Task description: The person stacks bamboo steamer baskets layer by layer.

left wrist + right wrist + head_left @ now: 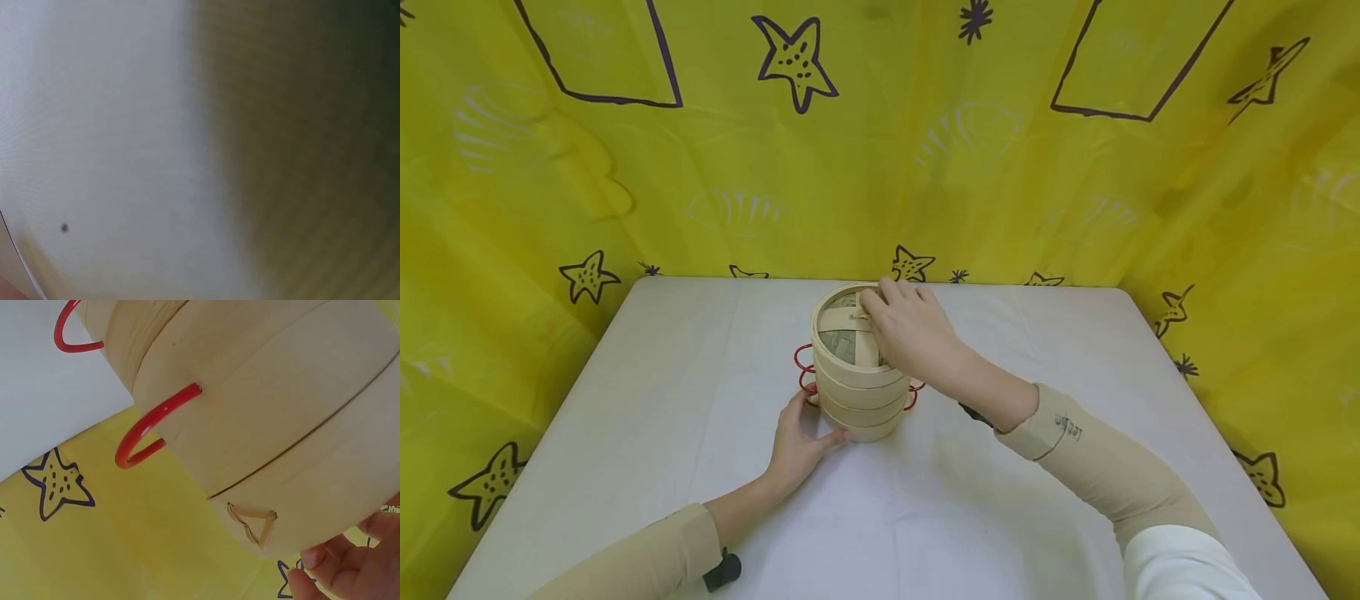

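A stacked bamboo steamer (861,400) with red loop handles (140,431) stands upright on the table. Its lid (838,346), woven on top with crossed bamboo strips, sits on the upper tier. Low on the steamer's left side, my left hand (796,446) grips it, thumb along the bottom tier and fingers partly hidden behind. Over the lid, my right hand (917,329) has its fingers curled at the middle of the crossed strips, pinching there. The right wrist view shows those fingers (340,565) by the lid's edge. Blur fills most of the left wrist view.
A white-covered table (700,417) spreads around the steamer. Yellow curtain (865,183) with starfish and shell drawings hangs behind the table and along both sides. The steamer stands toward the table's back edge.
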`<control>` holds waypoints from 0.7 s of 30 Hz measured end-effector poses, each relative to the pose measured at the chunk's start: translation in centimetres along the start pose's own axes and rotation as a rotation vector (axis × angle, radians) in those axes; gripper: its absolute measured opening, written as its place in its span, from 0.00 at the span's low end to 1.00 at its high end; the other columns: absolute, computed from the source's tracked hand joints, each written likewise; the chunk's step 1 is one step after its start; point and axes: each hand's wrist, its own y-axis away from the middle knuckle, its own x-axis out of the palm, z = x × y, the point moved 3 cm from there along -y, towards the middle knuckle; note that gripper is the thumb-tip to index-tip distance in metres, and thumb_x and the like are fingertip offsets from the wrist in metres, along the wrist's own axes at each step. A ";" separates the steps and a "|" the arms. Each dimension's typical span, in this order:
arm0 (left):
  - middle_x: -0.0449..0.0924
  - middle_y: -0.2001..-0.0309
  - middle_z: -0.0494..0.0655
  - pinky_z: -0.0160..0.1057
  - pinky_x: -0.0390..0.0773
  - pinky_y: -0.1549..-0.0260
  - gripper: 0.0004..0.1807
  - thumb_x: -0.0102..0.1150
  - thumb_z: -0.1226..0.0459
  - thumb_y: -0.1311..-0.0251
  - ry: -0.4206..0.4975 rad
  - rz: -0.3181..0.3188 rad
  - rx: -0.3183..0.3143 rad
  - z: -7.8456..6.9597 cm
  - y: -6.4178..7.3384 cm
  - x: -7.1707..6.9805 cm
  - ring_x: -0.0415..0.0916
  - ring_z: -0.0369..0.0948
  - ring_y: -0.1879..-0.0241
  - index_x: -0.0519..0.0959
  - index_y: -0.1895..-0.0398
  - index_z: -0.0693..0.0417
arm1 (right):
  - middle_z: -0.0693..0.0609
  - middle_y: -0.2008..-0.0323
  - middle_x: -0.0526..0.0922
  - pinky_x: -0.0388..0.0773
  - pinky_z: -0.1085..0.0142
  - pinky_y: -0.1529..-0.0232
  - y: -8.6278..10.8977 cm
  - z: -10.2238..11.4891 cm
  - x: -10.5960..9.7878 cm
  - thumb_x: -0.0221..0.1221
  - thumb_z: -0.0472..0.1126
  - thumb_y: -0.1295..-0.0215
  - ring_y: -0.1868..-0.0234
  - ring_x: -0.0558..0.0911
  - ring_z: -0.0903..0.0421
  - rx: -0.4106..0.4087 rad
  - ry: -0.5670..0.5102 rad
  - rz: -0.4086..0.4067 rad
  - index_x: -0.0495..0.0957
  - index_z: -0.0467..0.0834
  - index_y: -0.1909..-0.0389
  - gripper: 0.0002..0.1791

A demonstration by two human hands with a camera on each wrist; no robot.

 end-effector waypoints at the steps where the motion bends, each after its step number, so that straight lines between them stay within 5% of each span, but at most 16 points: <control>1: 0.70 0.47 0.53 0.51 0.57 0.42 0.44 0.76 0.63 0.67 0.001 -0.001 -0.002 0.0 0.0 0.0 0.63 0.50 0.46 0.65 0.41 0.62 | 0.48 0.61 0.71 0.69 0.58 0.58 0.0 -0.1 -0.1 0.48 0.42 0.32 0.58 0.72 0.49 -0.005 -0.013 -0.008 0.72 0.45 0.53 0.11; 11: 0.70 0.47 0.55 0.55 0.58 0.44 0.44 0.76 0.63 0.67 -0.001 0.005 0.006 -0.2 -0.1 0.0 0.63 0.52 0.46 0.65 0.42 0.63 | 0.49 0.62 0.74 0.69 0.54 0.57 -0.2 -2.0 -1.8 0.54 0.42 0.37 0.56 0.72 0.48 0.013 -0.140 -0.037 0.74 0.45 0.58 0.08; 21: 0.68 0.43 0.53 0.50 0.55 0.39 0.45 0.76 0.61 0.66 -0.016 0.056 -0.129 -0.8 -0.5 -0.9 0.61 0.49 0.41 0.65 0.40 0.59 | 0.47 0.58 0.76 0.67 0.51 0.55 0.4 -4.5 -3.3 0.54 0.41 0.37 0.54 0.73 0.45 0.092 -0.217 -0.066 0.73 0.43 0.56 0.11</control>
